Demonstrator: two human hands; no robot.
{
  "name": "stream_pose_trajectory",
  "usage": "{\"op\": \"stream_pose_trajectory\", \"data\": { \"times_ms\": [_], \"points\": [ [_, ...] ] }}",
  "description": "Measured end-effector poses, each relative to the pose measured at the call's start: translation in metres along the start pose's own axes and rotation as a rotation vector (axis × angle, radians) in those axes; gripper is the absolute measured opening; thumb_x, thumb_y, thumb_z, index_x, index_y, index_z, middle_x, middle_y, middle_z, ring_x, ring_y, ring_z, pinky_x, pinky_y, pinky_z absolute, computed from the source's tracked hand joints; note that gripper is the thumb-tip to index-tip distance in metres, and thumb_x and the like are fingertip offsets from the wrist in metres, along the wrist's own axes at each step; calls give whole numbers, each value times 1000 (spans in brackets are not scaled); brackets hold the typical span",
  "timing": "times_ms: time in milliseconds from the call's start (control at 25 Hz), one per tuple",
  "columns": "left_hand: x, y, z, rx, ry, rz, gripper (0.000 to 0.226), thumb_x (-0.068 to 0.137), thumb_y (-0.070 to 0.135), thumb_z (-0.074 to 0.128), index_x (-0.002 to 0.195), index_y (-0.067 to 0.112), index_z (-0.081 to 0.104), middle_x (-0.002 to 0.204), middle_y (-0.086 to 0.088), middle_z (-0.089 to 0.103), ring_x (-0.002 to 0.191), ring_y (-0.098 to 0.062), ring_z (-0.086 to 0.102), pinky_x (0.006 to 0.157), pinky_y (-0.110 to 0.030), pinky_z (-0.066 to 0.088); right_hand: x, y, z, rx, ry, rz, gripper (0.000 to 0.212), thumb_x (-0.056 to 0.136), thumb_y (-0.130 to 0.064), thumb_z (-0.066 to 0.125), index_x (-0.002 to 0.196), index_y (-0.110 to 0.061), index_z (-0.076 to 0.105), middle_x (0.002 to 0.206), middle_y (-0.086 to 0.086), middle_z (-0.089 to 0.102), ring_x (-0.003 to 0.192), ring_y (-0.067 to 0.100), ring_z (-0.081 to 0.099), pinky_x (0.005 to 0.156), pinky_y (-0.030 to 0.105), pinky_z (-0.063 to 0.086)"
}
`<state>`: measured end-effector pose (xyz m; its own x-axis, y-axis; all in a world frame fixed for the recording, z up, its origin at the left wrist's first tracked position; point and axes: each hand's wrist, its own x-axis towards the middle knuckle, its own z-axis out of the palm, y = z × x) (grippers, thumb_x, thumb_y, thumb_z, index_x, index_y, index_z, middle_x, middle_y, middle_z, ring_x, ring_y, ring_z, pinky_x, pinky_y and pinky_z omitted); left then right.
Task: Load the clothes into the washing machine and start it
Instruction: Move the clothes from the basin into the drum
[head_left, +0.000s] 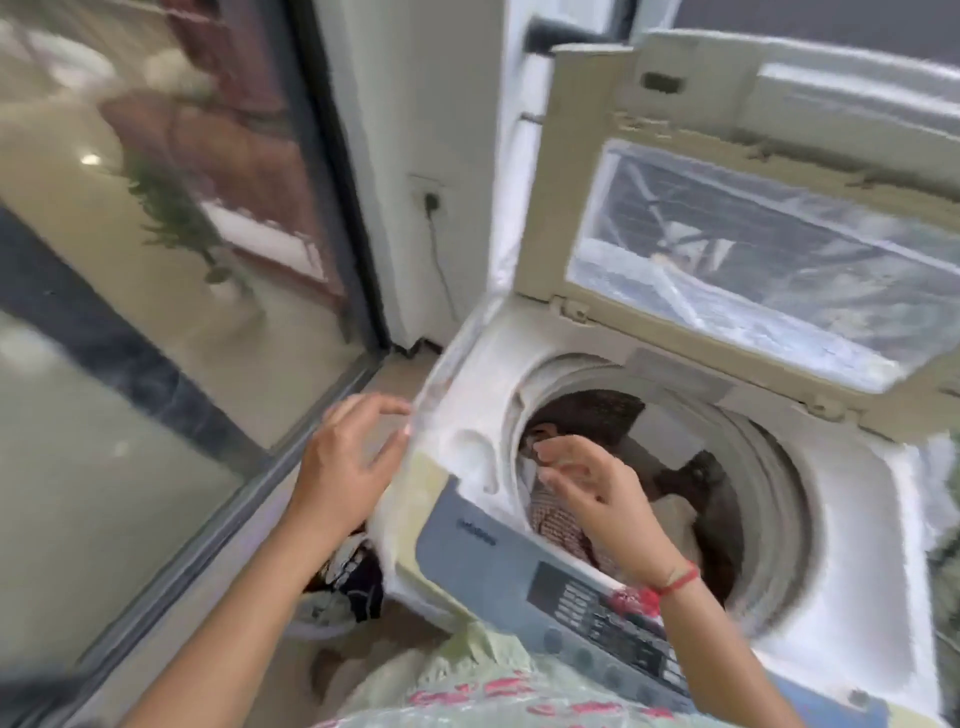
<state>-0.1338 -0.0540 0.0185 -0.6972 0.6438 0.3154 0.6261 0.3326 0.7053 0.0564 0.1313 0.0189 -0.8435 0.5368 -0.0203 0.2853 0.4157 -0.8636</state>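
Green patterned cloth lies nearest, low in the view. Beyond it, clothes (566, 525) already sit in the drum of the washing machine (841, 519), its lid (571, 182) up. Right hand (597, 493) hovers over the drum, fingers spread and empty. Left hand (343, 457), fingers apart, is at the machine's left edge. Dark laundry (353, 577) waits in a basket near left, so loading looks part done; the control panel (597, 608) seems untouched.

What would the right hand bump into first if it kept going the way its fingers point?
Probably the clothes in the drum. The right hand hangs over the washer's opening, fingers aimed left and down at the pile. Depth is hard to judge, so the drum rim might come first.
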Motion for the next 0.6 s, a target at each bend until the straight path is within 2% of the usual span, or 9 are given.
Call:
{"op": "stream_pose_trajectory", "data": {
  "times_ms": [120, 240, 320, 400, 480, 600],
  "points": [
    [-65, -50, -43, 44, 120, -280, 19, 82, 45, 50, 91, 32, 61, 94, 21, 58, 93, -5, 55, 80, -22, 40, 17, -35, 60, 83, -208, -73, 14, 90, -16, 61, 100, -24, 66, 99, -15, 67, 83, 2, 64, 72, 16, 51],
    [-122, -109, -77, 95, 195, -510, 13, 82, 27, 59, 89, 18, 65, 91, 8, 64, 92, -16, 61, 80, -21, 40, 30, -68, 127, 80, -450, -154, 14, 90, -19, 60, 102, -22, 66, 101, -12, 67, 87, 2, 64, 78, 18, 51],
    [-149, -148, -95, 133, 189, -633, 5, 83, 11, 67, 87, 14, 66, 89, 2, 67, 89, -22, 63, 78, -21, 40, 43, -82, 172, 102, -553, -148, 15, 90, -14, 60, 103, -17, 66, 102, -8, 67, 89, 4, 64, 80, 17, 51],
    [-165, -186, -108, 140, 139, -744, 10, 81, 4, 69, 87, 12, 67, 89, 0, 69, 86, -20, 63, 77, -22, 39, 59, -84, 213, 101, -553, -72, 15, 90, -8, 60, 102, -16, 66, 99, -5, 68, 87, 5, 64, 80, 17, 50],
    [-167, -237, -121, 106, 30, -840, 11, 81, 6, 69, 87, 14, 68, 90, -1, 70, 88, -18, 63, 79, -24, 40, 81, -78, 261, 101, -467, 56, 18, 89, -1, 58, 98, -15, 65, 94, -6, 68, 82, 0, 64, 76, 15, 49],
    [-169, -313, -117, 64, -281, -987, 11, 83, 16, 67, 87, 25, 62, 97, 0, 69, 97, -19, 63, 80, -25, 43, 105, -47, 328, 19, -302, 305, 34, 83, 16, 42, 100, -5, 63, 91, 0, 66, 80, -12, 60, 73, 4, 43]
  ]
}}
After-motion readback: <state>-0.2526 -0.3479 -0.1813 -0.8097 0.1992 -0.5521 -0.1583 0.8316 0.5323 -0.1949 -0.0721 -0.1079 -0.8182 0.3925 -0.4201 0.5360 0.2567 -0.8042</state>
